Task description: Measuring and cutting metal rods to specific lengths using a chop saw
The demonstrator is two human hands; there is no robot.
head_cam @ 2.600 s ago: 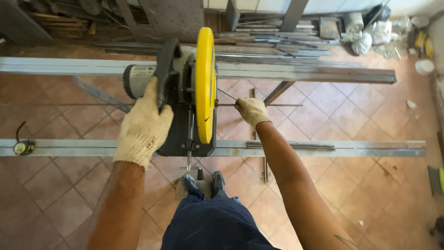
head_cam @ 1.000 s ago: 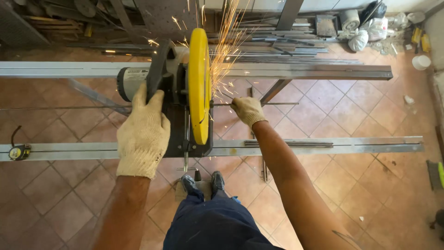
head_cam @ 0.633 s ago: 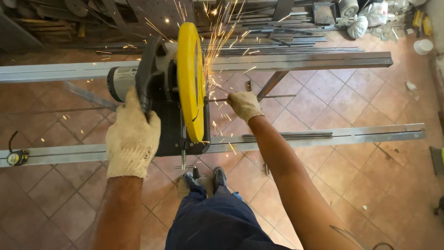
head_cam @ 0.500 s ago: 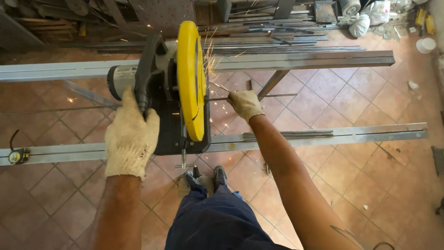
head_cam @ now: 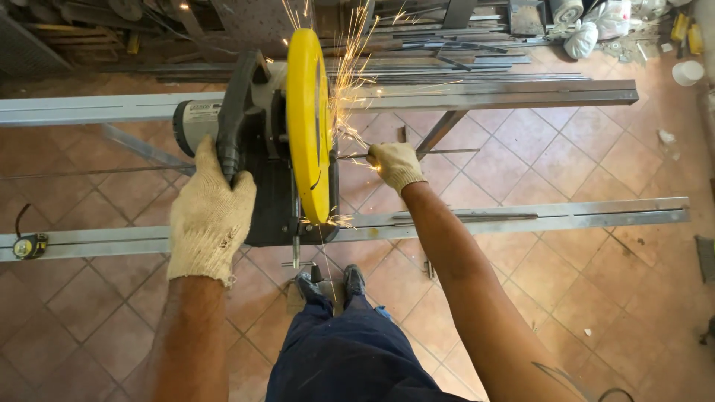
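Gloved hands (head_cam: 210, 216) on sparking chop saw (head_cam: 287, 141) — thin rod (head_cam: 439, 153)

Our left hand (head_cam: 211, 216) wraps the chop saw's black handle (head_cam: 232, 112), so we cannot see its fingers or the trigger under the glove. The yellow blade guard (head_cam: 308, 123) covers the cutting disc, and sparks blur the spot where it meets the thin steel rod (head_cam: 428, 152) held by our right hand (head_cam: 396, 164). At 9 o'clock the near steel rail (head_cam: 521, 216) runs off the frame's edge. At 12 o'clock the stacked metal stock (head_cam: 462, 71) is cut off and too cluttered to sort.
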